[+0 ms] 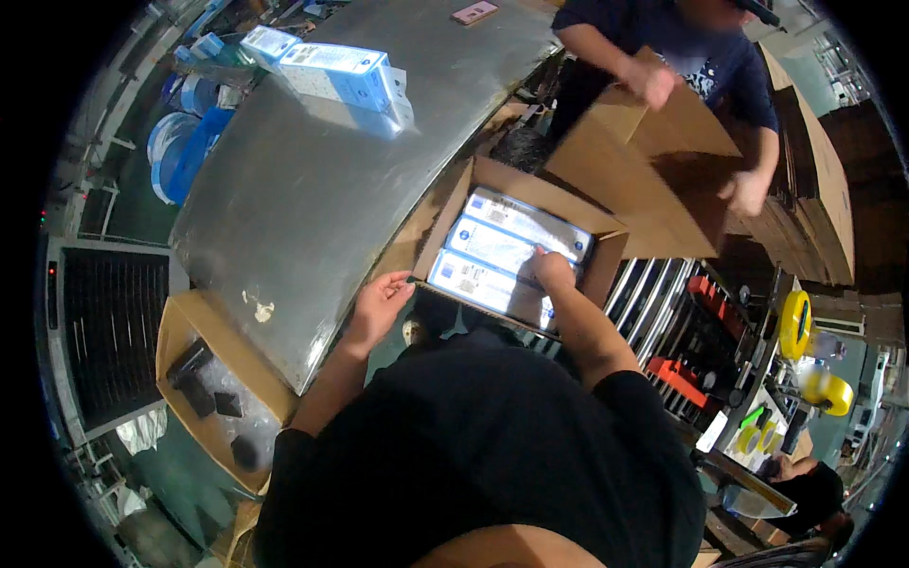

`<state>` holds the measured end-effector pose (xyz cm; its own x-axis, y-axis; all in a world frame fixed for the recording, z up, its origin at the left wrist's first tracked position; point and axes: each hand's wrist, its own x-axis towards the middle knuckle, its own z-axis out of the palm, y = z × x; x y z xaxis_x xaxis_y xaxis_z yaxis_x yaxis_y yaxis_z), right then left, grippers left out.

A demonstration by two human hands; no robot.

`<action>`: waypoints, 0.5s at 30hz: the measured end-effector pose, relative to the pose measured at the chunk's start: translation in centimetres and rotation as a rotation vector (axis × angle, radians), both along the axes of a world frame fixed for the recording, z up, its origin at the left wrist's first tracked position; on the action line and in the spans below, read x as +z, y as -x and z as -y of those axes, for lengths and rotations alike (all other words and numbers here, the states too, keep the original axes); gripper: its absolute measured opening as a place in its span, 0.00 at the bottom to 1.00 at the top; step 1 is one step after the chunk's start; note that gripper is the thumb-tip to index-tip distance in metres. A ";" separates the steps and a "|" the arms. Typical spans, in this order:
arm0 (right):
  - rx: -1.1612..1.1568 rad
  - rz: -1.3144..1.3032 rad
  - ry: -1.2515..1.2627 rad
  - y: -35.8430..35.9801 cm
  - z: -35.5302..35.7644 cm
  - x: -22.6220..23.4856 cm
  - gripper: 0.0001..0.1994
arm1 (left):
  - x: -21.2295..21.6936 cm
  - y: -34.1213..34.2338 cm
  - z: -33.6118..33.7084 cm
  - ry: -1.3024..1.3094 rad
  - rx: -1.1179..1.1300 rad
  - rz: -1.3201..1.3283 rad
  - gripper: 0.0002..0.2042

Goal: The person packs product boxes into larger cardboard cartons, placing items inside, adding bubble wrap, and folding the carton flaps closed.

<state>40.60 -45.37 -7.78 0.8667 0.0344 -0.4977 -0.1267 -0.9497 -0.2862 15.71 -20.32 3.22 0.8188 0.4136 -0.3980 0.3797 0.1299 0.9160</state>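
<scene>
An open brown carton (606, 270) stands in front of me with several long white-and-blue boxes (516, 244) lying side by side in it. Inside the carton, my right hand (557, 272) rests on the boxes with its fingers curled; the fingertips are partly hidden, so what they grip does not show. My left hand (383, 301) is at the carton's near left corner, fingers apart and the tips by the cardboard edge. Whether they touch it I cannot tell.
A metal table (312, 199) on the left bears more white-and-blue boxes (336, 71) and a phone (474, 12). Across from me, a co-worker handles an open carton (644, 170). A roller conveyor (644, 303) and yellow tape rolls (795, 324) are at right; a carton of dark items (180, 322) is at left.
</scene>
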 end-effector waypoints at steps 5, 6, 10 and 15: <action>0.055 -0.350 0.067 -3.2 0.1 3.7 0.28 | -0.2 -3.7 -0.2 -0.482 -0.150 0.012 0.29; 0.083 -0.202 0.028 -3.0 0.5 5.3 0.26 | 0.3 -4.3 -0.3 -0.600 -0.274 -0.013 0.34; 0.023 0.660 -0.020 -0.6 4.5 11.8 0.21 | 0.0 -7.2 -1.5 -0.605 -0.808 -0.107 0.57; 0.124 0.038 -0.147 3.0 7.4 7.2 0.24 | -3.3 -13.1 -0.9 -0.808 -1.425 -0.085 0.48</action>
